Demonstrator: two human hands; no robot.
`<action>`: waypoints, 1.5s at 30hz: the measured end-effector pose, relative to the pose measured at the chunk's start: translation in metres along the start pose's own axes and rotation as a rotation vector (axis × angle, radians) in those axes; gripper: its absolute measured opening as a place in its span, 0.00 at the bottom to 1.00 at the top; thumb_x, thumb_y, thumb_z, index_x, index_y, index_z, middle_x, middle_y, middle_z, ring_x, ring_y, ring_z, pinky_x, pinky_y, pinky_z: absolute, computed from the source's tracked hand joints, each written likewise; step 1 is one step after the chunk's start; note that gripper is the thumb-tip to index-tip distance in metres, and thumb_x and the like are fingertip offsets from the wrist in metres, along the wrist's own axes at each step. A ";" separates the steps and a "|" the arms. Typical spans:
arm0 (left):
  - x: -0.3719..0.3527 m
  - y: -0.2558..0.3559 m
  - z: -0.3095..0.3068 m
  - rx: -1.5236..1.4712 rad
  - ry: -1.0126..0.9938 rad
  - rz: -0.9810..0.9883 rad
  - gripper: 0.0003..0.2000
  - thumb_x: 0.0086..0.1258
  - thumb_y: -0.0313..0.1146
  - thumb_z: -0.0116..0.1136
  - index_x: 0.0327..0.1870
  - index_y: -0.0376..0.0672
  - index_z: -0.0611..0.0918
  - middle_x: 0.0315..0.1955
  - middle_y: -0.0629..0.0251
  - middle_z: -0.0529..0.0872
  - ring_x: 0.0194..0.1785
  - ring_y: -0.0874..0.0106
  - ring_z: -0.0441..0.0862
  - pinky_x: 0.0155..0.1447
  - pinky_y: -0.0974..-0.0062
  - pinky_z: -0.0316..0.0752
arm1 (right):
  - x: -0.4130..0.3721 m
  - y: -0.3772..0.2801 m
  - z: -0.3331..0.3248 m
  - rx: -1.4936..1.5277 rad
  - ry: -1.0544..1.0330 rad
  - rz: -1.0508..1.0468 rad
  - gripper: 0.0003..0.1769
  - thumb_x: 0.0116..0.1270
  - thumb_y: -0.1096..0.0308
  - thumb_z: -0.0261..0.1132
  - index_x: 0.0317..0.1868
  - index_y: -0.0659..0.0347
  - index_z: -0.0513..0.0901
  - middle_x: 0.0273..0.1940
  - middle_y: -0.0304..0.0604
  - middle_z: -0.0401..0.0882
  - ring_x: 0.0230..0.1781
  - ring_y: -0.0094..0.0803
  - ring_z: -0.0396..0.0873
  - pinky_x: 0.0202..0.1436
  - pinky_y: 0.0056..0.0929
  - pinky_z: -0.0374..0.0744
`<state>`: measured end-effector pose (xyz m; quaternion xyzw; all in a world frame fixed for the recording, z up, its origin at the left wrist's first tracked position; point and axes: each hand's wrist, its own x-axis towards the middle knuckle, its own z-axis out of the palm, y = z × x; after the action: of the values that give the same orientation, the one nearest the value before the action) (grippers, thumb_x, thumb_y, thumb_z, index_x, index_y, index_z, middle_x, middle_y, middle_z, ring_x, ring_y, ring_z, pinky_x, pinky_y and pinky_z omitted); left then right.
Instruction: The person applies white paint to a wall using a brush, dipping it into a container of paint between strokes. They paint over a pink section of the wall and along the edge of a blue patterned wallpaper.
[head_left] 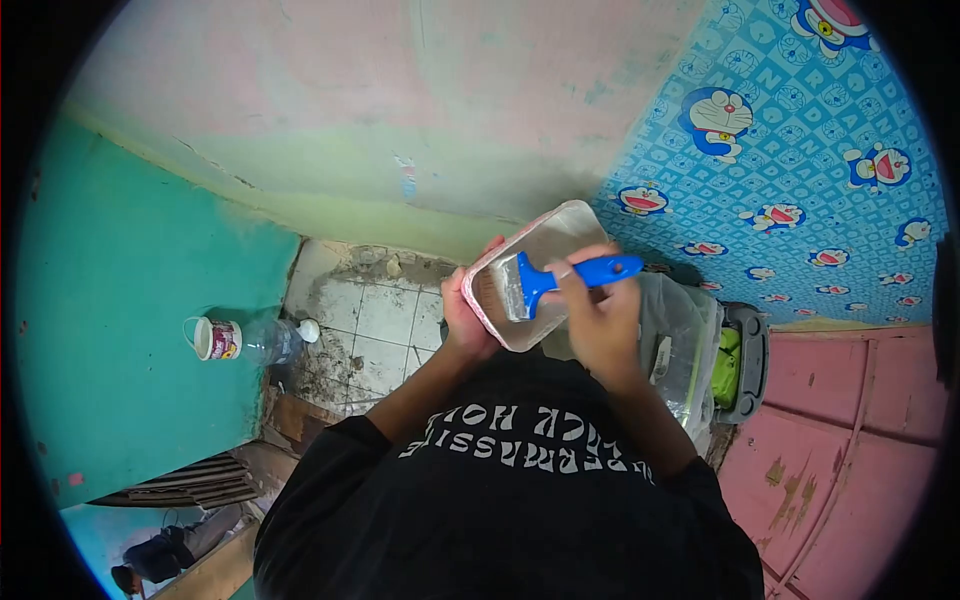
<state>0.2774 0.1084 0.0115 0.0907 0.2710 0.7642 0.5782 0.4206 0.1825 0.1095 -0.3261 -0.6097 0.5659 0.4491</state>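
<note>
My left hand (470, 316) is closed around the side of a rectangular paint tub (556, 233), its inside smeared whitish and its rim streaked pink. In my right hand (607, 330) is a paintbrush (590, 273) with a blue plastic handle, the fingers wrapped round the grip. The brush's bristles are coated pale and lie inside the tub, over its left part. The tub is tilted and held in front of my chest.
A pale plastered wall (400, 110) rises ahead, with blue cartoon wallpaper (740, 150) at right. On the left, a small bucket (217, 339) and a clear plastic bottle (270, 342) stand by the green wall (140, 300). Dirty white tiles (380, 355) lie below. A person (165, 552) appears lower left.
</note>
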 end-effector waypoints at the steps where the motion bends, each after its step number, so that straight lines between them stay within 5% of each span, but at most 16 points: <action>1: 0.000 0.001 0.003 -0.019 -0.014 -0.004 0.40 0.77 0.61 0.34 0.82 0.40 0.62 0.77 0.51 0.69 0.78 0.54 0.68 0.82 0.53 0.60 | 0.006 -0.003 -0.004 0.086 0.024 0.045 0.04 0.74 0.76 0.67 0.44 0.63 0.80 0.37 0.40 0.85 0.36 0.22 0.85 0.38 0.24 0.84; 3: 0.000 0.003 0.006 -0.058 -0.017 -0.007 0.40 0.78 0.60 0.33 0.82 0.40 0.63 0.77 0.51 0.70 0.78 0.54 0.69 0.81 0.53 0.62 | 0.014 -0.003 -0.015 0.159 0.039 0.033 0.04 0.77 0.76 0.64 0.48 0.66 0.78 0.41 0.46 0.85 0.42 0.29 0.88 0.46 0.30 0.92; 6: 0.003 0.006 0.009 -0.082 0.002 -0.005 0.37 0.78 0.59 0.33 0.79 0.39 0.67 0.74 0.52 0.74 0.75 0.55 0.73 0.79 0.54 0.66 | 0.022 -0.011 -0.032 0.229 0.117 0.076 0.04 0.78 0.75 0.63 0.48 0.66 0.78 0.43 0.49 0.86 0.42 0.30 0.88 0.45 0.31 0.93; 11: 0.013 0.007 -0.014 -0.130 0.041 -0.040 0.32 0.79 0.55 0.35 0.69 0.39 0.78 0.64 0.56 0.83 0.67 0.56 0.80 0.73 0.54 0.73 | 0.019 0.029 -0.063 0.785 0.125 0.126 0.05 0.82 0.72 0.58 0.53 0.61 0.75 0.51 0.56 0.86 0.48 0.42 0.91 0.53 0.43 0.92; 14: 0.024 0.001 -0.027 -0.109 0.090 -0.023 0.39 0.75 0.62 0.35 0.76 0.40 0.68 0.66 0.44 0.77 0.63 0.42 0.82 0.52 0.34 0.86 | 0.012 0.036 -0.065 0.878 0.146 0.178 0.04 0.81 0.73 0.58 0.52 0.58 0.76 0.53 0.55 0.86 0.50 0.43 0.90 0.54 0.45 0.91; 20: 0.025 0.023 -0.021 -0.131 0.048 -0.055 0.38 0.77 0.63 0.35 0.78 0.44 0.68 0.69 0.48 0.76 0.67 0.41 0.79 0.54 0.31 0.85 | 0.004 0.038 -0.053 0.902 0.192 0.163 0.04 0.76 0.77 0.60 0.46 0.59 0.74 0.51 0.53 0.84 0.52 0.44 0.87 0.56 0.47 0.91; 25: 0.032 0.043 -0.022 -0.173 0.028 -0.099 0.38 0.75 0.64 0.34 0.76 0.45 0.70 0.68 0.50 0.77 0.65 0.40 0.79 0.50 0.33 0.84 | 0.041 -0.002 -0.037 0.838 0.230 -0.101 0.05 0.75 0.79 0.61 0.45 0.60 0.75 0.52 0.53 0.80 0.56 0.43 0.83 0.53 0.47 0.92; 31: 0.022 0.076 -0.021 -0.120 0.066 -0.170 0.39 0.74 0.64 0.31 0.74 0.44 0.72 0.62 0.50 0.82 0.56 0.41 0.83 0.45 0.38 0.81 | 0.141 -0.184 -0.027 0.539 0.355 -0.773 0.06 0.74 0.80 0.63 0.44 0.63 0.74 0.51 0.53 0.80 0.56 0.41 0.82 0.53 0.44 0.93; 34: 0.026 0.092 -0.030 -0.158 0.028 -0.216 0.39 0.74 0.64 0.31 0.75 0.44 0.72 0.64 0.49 0.80 0.56 0.40 0.84 0.44 0.38 0.81 | 0.166 -0.240 -0.009 0.504 0.479 -0.940 0.07 0.74 0.79 0.65 0.44 0.64 0.74 0.50 0.53 0.82 0.54 0.40 0.84 0.54 0.44 0.92; 38: 0.026 0.108 -0.040 -0.223 -0.009 -0.266 0.39 0.75 0.64 0.31 0.76 0.45 0.70 0.68 0.48 0.77 0.63 0.36 0.81 0.51 0.28 0.82 | 0.170 -0.184 0.017 0.489 0.616 -0.796 0.09 0.75 0.77 0.67 0.41 0.62 0.72 0.49 0.51 0.83 0.51 0.36 0.85 0.55 0.42 0.91; 41: 0.029 0.116 -0.053 -0.244 -0.092 -0.247 0.38 0.75 0.63 0.31 0.77 0.46 0.70 0.68 0.48 0.77 0.66 0.35 0.79 0.55 0.23 0.80 | 0.143 -0.056 0.029 0.266 0.811 -0.602 0.11 0.76 0.75 0.67 0.39 0.60 0.71 0.47 0.46 0.81 0.49 0.31 0.83 0.54 0.42 0.91; 45: 0.035 0.125 -0.067 -0.149 -0.064 -0.272 0.39 0.74 0.65 0.32 0.76 0.47 0.71 0.68 0.49 0.77 0.65 0.37 0.80 0.53 0.27 0.82 | 0.097 0.025 0.056 0.370 0.925 -0.321 0.11 0.75 0.76 0.67 0.38 0.60 0.71 0.45 0.45 0.79 0.46 0.30 0.82 0.53 0.42 0.92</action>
<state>0.1320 0.0975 0.0139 0.0344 0.2048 0.6934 0.6900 0.3291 0.2514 0.1043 -0.3595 -0.2800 0.3849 0.8026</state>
